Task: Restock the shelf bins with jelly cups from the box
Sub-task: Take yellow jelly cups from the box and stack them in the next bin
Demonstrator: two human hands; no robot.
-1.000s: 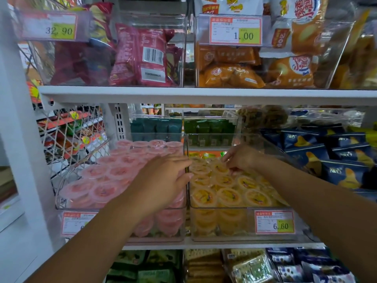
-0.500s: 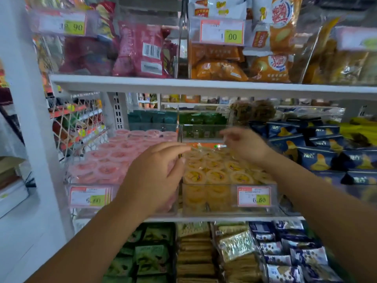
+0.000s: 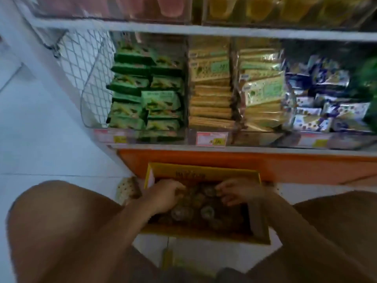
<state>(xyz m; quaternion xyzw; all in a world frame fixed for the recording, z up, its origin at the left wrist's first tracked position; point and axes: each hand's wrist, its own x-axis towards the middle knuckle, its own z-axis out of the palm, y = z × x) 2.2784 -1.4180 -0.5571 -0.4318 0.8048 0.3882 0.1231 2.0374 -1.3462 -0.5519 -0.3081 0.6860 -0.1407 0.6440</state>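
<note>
An open yellow box point(image 3: 204, 173) stands on the floor between my knees, at the foot of the shelf. It holds several jelly cups point(image 3: 206, 211) with dark, blurred lids. Both my hands are inside it. My left hand point(image 3: 164, 196) curls its fingers down round cups at the box's left side. My right hand point(image 3: 239, 190) curls its fingers on a cup near the middle right. Along the frame's top edge sit the bottoms of the pink jelly bin point(image 3: 142, 7) and the yellow jelly bin point(image 3: 265, 9).
The lower shelf holds green snack packs point(image 3: 146, 94), tan wafer packs point(image 3: 212, 94) and blue packs point(image 3: 326, 99) behind price tags point(image 3: 211, 139). An orange base board point(image 3: 285, 168) runs behind the box. A wire mesh panel point(image 3: 85, 64) closes the shelf's left end. My bare knees flank the box.
My hands left the jelly bins on the shelf and dropped into the yellow box on the floor. The view swung down from the bins to the box and my knees.
</note>
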